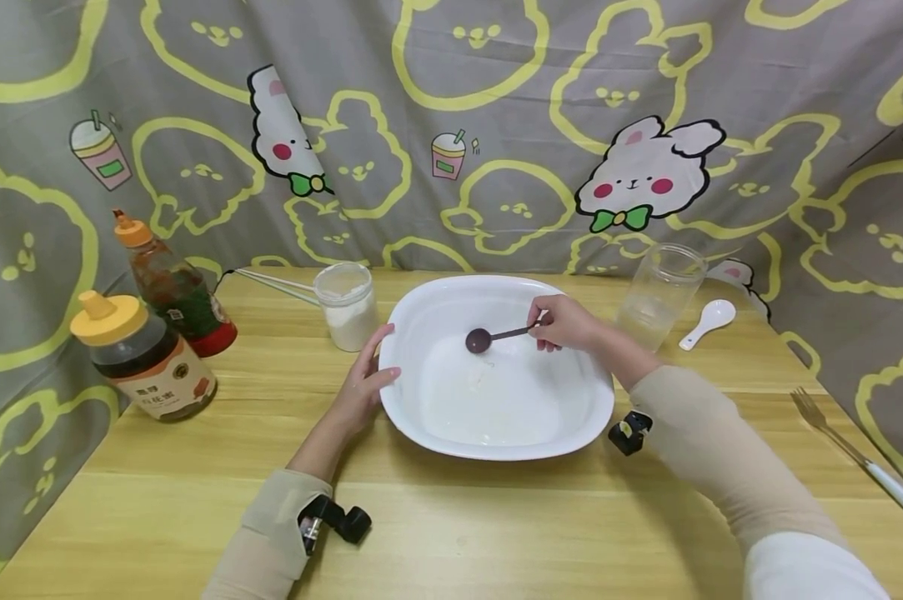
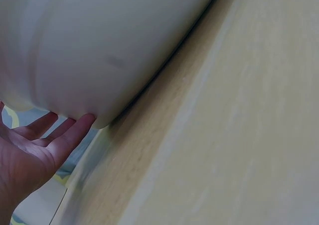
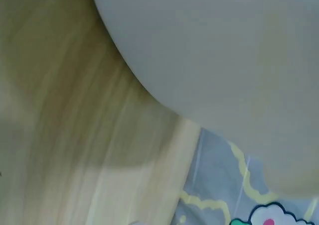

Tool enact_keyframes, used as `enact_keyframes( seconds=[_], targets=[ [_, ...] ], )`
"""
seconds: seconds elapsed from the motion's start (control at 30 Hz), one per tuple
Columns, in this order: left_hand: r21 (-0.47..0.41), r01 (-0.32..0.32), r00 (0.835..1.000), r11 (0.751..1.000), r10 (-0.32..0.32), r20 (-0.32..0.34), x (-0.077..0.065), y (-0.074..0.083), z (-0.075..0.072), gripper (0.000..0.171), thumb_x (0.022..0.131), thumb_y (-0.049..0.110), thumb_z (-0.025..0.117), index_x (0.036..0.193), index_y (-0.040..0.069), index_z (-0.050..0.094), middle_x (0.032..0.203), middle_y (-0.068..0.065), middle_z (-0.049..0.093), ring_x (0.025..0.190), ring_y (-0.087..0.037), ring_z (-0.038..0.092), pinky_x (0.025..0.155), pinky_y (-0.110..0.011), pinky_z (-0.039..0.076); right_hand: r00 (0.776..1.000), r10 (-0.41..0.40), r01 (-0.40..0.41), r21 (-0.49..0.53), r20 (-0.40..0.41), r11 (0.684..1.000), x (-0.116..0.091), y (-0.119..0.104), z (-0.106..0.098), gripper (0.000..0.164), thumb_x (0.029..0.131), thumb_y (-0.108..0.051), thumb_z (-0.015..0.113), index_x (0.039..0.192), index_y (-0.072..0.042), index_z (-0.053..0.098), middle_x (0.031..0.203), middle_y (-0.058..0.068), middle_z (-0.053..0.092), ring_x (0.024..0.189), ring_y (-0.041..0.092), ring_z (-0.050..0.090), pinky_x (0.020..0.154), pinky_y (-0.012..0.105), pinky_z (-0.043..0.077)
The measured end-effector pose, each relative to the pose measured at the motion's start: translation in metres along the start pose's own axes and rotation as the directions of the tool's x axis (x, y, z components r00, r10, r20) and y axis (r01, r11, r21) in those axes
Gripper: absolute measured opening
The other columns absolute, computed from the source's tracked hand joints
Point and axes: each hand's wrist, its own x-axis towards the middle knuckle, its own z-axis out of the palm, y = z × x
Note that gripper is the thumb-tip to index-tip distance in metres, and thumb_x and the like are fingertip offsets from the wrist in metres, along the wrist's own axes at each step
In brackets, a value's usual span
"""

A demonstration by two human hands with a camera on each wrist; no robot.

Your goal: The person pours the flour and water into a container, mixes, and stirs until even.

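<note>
A white basin point(image 1: 496, 408) stands on the table with faint pale streaks on its floor. My left hand point(image 1: 359, 383) holds its left side, thumb at the rim; in the left wrist view the fingers point(image 2: 75, 133) touch the outer wall from below. Over the basin, my right hand point(image 1: 564, 323) pinches the thin handle of a dark brown measuring spoon point(image 1: 479, 340). The round bowl of that spoon hangs inside the basin, left of the hand. Only the basin's outer wall point(image 3: 214, 60) and the table fill most of the right wrist view; the right hand is hidden there.
Left of the basin are a jar of white powder point(image 1: 349, 321), a yellow-capped dark bottle point(image 1: 154, 367), a red sauce bottle point(image 1: 181, 296) and chopsticks point(image 1: 274, 285). To its right are a glass jar point(image 1: 657, 300), a white spoon point(image 1: 709, 321) and a fork point(image 1: 856, 450). A patterned curtain hangs behind.
</note>
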Motion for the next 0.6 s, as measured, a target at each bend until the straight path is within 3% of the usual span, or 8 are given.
enact_keyframes(
  seconds=[0.17, 0.37, 0.6],
  targets=[
    [0.011, 0.004, 1.000, 1.000, -0.004, -0.005, -0.001, 0.000, 0.001, 0.066, 0.078, 0.002, 0.047, 0.136, 0.017, 0.020, 0.129, -0.023, 0.028, 0.109, -0.043, 0.034, 0.070, -0.042, 0.049, 0.995, -0.049, 0.045, 0.043, 0.091, 0.998, 0.002, -0.004, 0.010, 0.004, 0.081, 0.000, 0.054, 0.080, -0.002, 0.051, 0.056, 0.010, 0.056, 0.047, 0.020, 0.051, 0.044, 0.029, 0.044],
    [0.008, 0.008, 1.000, 1.000, -0.008, -0.006, -0.001, 0.001, 0.001, 0.065, 0.078, 0.002, 0.047, 0.136, 0.017, 0.020, 0.129, -0.024, 0.029, 0.109, -0.044, 0.033, 0.073, -0.049, 0.045, 0.979, -0.060, 0.054, 0.039, 0.193, 0.998, -0.009, -0.005, 0.009, 0.001, 0.082, -0.001, 0.053, 0.083, 0.000, 0.052, 0.056, 0.010, 0.056, 0.046, 0.018, 0.049, 0.042, 0.029, 0.042],
    [0.008, 0.004, 1.000, 1.000, -0.004, -0.012, 0.000, 0.001, 0.000, 0.065, 0.078, 0.002, 0.046, 0.136, 0.017, 0.021, 0.128, -0.023, 0.029, 0.108, -0.044, 0.034, 0.075, -0.053, 0.043, 0.991, -0.028, 0.034, -0.046, 0.128, 0.998, -0.023, -0.001, -0.007, 0.004, 0.081, 0.002, 0.052, 0.079, -0.002, 0.051, 0.054, 0.008, 0.054, 0.045, 0.018, 0.048, 0.042, 0.028, 0.043]
  ],
)
